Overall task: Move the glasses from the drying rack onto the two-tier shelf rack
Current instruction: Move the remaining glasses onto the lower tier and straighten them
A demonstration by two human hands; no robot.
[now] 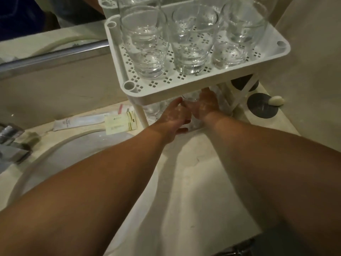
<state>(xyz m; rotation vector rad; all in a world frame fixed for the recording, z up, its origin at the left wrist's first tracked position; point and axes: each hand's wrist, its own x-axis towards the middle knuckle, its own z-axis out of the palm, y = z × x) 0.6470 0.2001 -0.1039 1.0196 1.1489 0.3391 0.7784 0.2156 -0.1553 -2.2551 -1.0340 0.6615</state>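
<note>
The white two-tier shelf rack (186, 89) stands on the counter, and its perforated top tier carries several clear glasses (191, 52), some stacked. Both my hands reach under that tier, toward the lower shelf. A clear glass (191, 102) sits between them there. My left hand (173, 117) grips it from the left, fingers above and thumb below. My right hand (204, 106) holds it from the right, with the fingertips hidden by the top tier's rim. More glasses (153, 108) stand on the lower tier, mostly hidden. The drying rack is out of view.
A white sink basin (60, 145) with a chrome tap (11, 145) lies at the left. Toiletry packets (120, 122) lie beside the rack's front leg (141, 115). A dark round coaster (262, 108) with a white soap (275, 100) sits right of the rack, by the wall.
</note>
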